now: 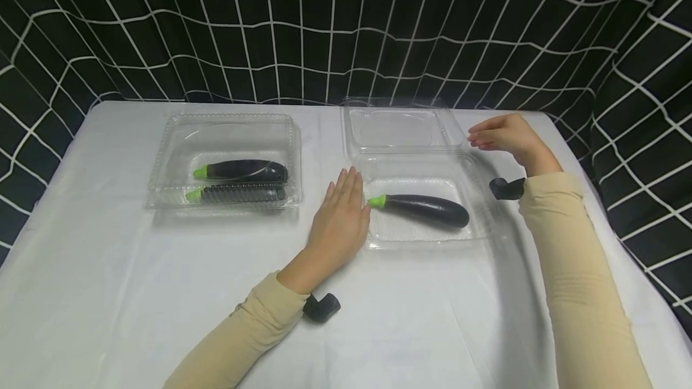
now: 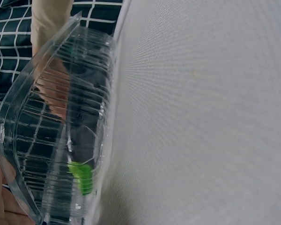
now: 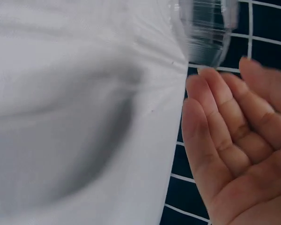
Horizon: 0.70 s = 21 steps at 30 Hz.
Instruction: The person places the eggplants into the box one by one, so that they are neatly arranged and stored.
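A clear plastic clamshell box (image 1: 421,245) lies unfolded on the table, its lid (image 1: 400,128) tipped back at the far side. In its base rests one dark eggplant (image 1: 427,209), green stem end (image 2: 82,177) pointing left. My left hand (image 1: 340,221) lies along the box's left side, fingers straight and touching the rim. At the lid's right edge is my right hand (image 1: 508,137), with fingers loosely bent; the right wrist view shows its palm (image 3: 253,178) holding nothing. Ribbed clear walls (image 2: 33,150) fill much of the left wrist view.
To the left stands a closed clear box (image 1: 224,203) with two eggplants (image 1: 245,170) inside. A white cloth (image 1: 405,317) covers the table. Black netted curtains (image 1: 303,29) with white grid lines hang behind and at both sides. Dark camera mounts (image 1: 322,308) stick out from both wrists.
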{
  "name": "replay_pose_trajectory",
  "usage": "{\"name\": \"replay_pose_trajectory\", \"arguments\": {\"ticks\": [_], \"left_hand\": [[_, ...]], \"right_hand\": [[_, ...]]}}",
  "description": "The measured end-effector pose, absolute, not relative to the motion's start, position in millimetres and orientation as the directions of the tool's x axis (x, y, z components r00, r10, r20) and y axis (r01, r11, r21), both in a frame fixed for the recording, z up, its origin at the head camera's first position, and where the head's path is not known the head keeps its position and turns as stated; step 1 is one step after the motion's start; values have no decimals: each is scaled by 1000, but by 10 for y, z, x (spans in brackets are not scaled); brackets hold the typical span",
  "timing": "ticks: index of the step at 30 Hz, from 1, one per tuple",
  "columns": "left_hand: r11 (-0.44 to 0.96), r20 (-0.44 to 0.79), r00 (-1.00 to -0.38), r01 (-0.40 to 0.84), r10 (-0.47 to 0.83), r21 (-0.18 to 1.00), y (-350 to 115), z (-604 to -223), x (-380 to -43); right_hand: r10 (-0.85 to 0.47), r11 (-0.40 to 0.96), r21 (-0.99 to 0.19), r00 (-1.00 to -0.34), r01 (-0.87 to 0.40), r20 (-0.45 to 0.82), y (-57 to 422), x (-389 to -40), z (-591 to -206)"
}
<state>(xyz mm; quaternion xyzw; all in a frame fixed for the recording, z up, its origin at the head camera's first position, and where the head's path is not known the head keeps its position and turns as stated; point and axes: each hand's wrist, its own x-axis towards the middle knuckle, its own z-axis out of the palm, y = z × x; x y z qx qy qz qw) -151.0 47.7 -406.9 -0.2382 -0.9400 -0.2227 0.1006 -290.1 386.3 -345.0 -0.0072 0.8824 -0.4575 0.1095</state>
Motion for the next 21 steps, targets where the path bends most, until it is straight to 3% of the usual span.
{"name": "replay_pose_trajectory", "arguments": {"ticks": [10,21], "left_hand": [[781,309,-859,504,408,369,466,-4087,-1515],[780,322,-856,506,404,368,467,-4080,-1514]], "right_hand": [[-122,636,-762,-960,119,-252,3841,-2933,-3543],[-116,568,-817,-973,99,-198,3854,-2914,-3609]]}}
